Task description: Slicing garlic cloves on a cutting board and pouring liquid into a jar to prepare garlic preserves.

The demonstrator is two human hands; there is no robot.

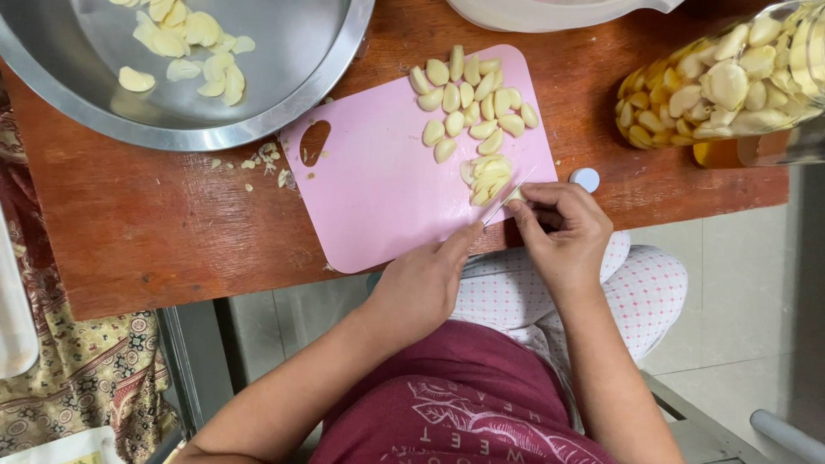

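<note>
Nearby, steel bowl (284, 94) and jar (773, 137) hold garlic cloves (730, 82).

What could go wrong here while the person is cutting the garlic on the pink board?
1. The knife works very near the fingers of the right hand, which pinch a small clove; a slip might cut them.
2. The pink board reaches the table edge, so it might tip.
3. The garlic jar lies sideways and might roll.
</note>
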